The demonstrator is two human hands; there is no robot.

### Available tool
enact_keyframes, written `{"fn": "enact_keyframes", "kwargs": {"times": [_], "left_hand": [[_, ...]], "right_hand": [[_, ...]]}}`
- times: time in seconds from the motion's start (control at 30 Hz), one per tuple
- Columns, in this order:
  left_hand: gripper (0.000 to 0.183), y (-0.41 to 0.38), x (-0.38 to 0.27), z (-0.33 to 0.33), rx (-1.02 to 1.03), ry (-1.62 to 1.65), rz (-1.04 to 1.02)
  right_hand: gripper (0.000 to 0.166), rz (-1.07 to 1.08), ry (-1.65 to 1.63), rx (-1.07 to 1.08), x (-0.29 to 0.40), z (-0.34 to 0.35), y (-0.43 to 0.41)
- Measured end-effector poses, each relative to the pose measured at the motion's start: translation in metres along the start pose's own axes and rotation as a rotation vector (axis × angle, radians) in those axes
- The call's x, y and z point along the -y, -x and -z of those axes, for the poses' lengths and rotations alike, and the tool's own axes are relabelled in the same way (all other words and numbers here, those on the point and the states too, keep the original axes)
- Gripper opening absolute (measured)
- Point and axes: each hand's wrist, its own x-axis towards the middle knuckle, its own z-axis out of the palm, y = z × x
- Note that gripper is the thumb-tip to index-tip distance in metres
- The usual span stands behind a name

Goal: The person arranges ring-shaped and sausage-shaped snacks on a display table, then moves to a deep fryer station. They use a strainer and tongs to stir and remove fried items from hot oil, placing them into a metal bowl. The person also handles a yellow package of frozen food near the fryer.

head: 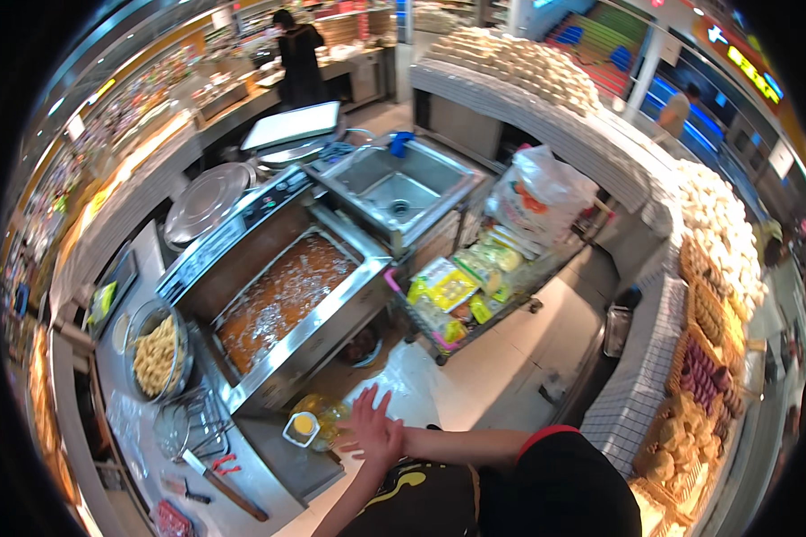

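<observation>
My left hand (377, 424) and my right hand (350, 444) cross and touch in front of my dark apron, fingers spread. Neither appears to hold anything, and their overlap hides part of the right one. Just left of them stands a plastic bottle of yellow oil (324, 415) with a yellow cap, partly covered by fingers. Beyond the bottle is a steel deep fryer (309, 349) holding bubbling brown oil (282, 302). A glass bowl (187, 356) of pale food pieces (156, 356) sits at its left.
On the left steel counter lie a wire skimmer (172, 433), a wooden-handled tool (235, 493) and red-handled tongs (226, 464). Past the fryer is a steel sink (403, 191). A low trolley (467, 346) carries packaged food. Snack baskets (672, 483) line the right ledge. Another person (299, 60) stands at the back.
</observation>
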Motion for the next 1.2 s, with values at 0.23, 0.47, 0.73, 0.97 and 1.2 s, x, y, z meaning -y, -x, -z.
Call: {"fn": "enact_keyframes", "kwargs": {"times": [0.23, 0.47, 0.73, 0.97, 1.2], "left_hand": [[0.065, -0.052, -0.04, -0.101, 0.318, 0.248, -0.307], [0.059, -0.026, 0.034, -0.216, 0.575, 0.828, 1.16], [0.056, -0.062, -0.133, -0.126, 0.914, 1.553, 0.979], [0.058, -0.008, -0.094, -0.144, 0.628, 0.599, -0.958], [0.056, -0.023, -0.009, -0.142, 0.712, 0.747, 1.013]], "right_hand": [[0.087, 0.416, -0.181, -0.186, 0.072, 0.049, 0.149], [0.08, 0.983, -0.023, -0.184, 0.088, -0.026, 0.234], [0.057, 0.386, 1.192, -1.334, -0.043, 0.211, 0.207], [0.062, 0.535, -0.456, -0.816, -0.006, 0.146, 0.191], [0.069, 0.859, -0.217, -0.45, 0.052, -0.024, 0.251]]}}
